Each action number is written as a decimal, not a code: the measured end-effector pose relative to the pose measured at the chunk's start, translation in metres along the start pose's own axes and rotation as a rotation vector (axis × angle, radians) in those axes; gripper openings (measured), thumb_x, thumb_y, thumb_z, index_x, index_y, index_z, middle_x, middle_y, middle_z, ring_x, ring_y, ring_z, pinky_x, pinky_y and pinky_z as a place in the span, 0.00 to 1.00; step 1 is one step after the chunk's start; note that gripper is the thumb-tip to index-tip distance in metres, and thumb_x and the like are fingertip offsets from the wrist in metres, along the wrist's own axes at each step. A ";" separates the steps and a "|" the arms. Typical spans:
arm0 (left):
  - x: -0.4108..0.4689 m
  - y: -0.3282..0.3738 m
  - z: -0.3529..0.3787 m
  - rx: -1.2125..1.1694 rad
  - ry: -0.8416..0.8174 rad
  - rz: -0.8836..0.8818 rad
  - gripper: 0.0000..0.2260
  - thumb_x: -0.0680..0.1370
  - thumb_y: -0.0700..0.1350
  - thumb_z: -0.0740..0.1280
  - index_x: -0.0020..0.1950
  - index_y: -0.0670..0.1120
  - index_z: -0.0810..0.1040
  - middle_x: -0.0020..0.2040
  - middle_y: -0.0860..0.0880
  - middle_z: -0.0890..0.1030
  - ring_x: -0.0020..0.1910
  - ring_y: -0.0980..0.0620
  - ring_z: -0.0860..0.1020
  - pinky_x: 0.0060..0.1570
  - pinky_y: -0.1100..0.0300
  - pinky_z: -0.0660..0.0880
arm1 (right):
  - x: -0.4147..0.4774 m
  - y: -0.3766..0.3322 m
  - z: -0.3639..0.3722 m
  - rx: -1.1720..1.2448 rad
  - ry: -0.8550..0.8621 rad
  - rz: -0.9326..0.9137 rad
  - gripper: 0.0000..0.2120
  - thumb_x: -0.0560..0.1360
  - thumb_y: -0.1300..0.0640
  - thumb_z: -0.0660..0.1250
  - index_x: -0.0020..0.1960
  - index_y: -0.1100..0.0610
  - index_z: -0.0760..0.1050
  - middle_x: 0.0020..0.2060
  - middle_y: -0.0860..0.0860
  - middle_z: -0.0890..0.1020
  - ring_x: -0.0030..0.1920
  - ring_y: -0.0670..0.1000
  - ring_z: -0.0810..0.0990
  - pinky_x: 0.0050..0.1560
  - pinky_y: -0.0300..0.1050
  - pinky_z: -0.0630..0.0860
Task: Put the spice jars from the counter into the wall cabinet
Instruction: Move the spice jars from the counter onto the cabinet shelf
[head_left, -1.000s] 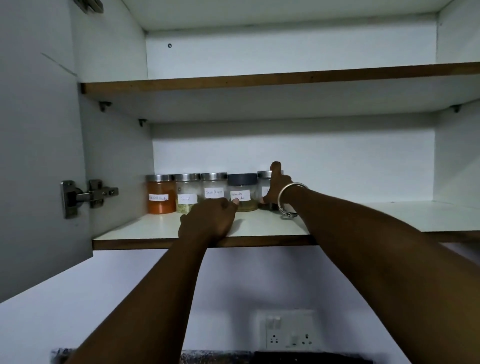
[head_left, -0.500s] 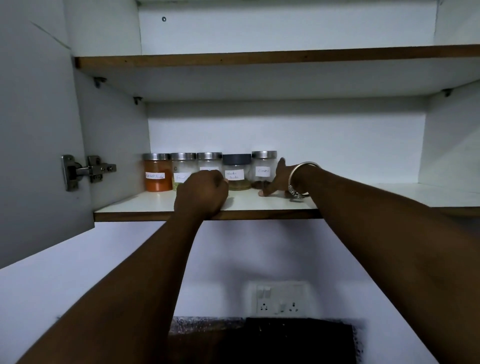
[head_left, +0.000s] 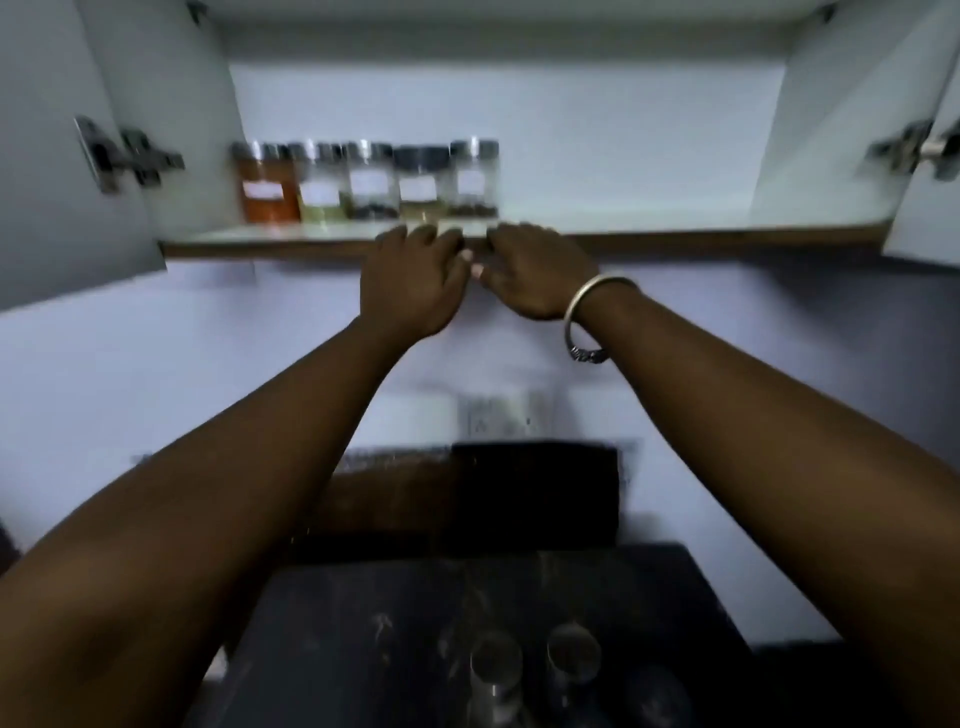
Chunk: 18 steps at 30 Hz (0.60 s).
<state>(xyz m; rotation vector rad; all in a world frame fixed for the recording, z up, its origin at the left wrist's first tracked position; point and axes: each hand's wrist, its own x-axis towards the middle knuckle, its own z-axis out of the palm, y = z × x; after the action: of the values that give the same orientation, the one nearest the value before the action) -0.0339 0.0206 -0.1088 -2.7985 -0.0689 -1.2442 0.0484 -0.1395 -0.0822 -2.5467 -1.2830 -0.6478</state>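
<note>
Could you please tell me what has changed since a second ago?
The right hand let go of the rightmost jar, and both it and the left hand drew back to the shelf edge, empty. The five jars stay in their row.

You'll see a white switch-and-socket plate (head_left: 501, 415) on the pale painted wall (head_left: 156, 364), too blurred to read. Just beneath it a brown wooden board (head_left: 384, 499) stands against that wall, with a black rectangular slab (head_left: 535, 493) touching its right side.
</note>
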 end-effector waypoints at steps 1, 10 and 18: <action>-0.012 0.009 0.001 -0.095 0.031 0.018 0.18 0.85 0.48 0.57 0.71 0.46 0.77 0.66 0.42 0.81 0.65 0.38 0.77 0.63 0.47 0.72 | -0.017 -0.005 0.003 0.056 0.036 -0.020 0.25 0.83 0.45 0.59 0.73 0.61 0.70 0.71 0.62 0.74 0.70 0.63 0.73 0.68 0.54 0.70; -0.251 0.098 0.096 -0.575 -0.384 -0.132 0.23 0.77 0.40 0.66 0.73 0.41 0.74 0.64 0.39 0.81 0.62 0.39 0.79 0.61 0.52 0.73 | -0.226 -0.033 0.167 0.376 -0.302 0.102 0.16 0.76 0.53 0.63 0.58 0.61 0.78 0.53 0.61 0.83 0.54 0.63 0.82 0.53 0.57 0.78; -0.410 0.144 0.169 -0.703 -1.075 -0.415 0.08 0.79 0.42 0.65 0.55 0.45 0.83 0.53 0.45 0.85 0.52 0.49 0.82 0.57 0.47 0.79 | -0.383 -0.031 0.310 0.063 -0.880 0.421 0.40 0.73 0.38 0.67 0.77 0.57 0.58 0.68 0.64 0.69 0.65 0.66 0.72 0.65 0.60 0.74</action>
<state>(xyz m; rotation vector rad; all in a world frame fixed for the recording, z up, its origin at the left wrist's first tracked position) -0.1730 -0.1119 -0.5333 -3.8206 -0.3318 0.5078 -0.0879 -0.2744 -0.5369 -2.9950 -0.8342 0.6571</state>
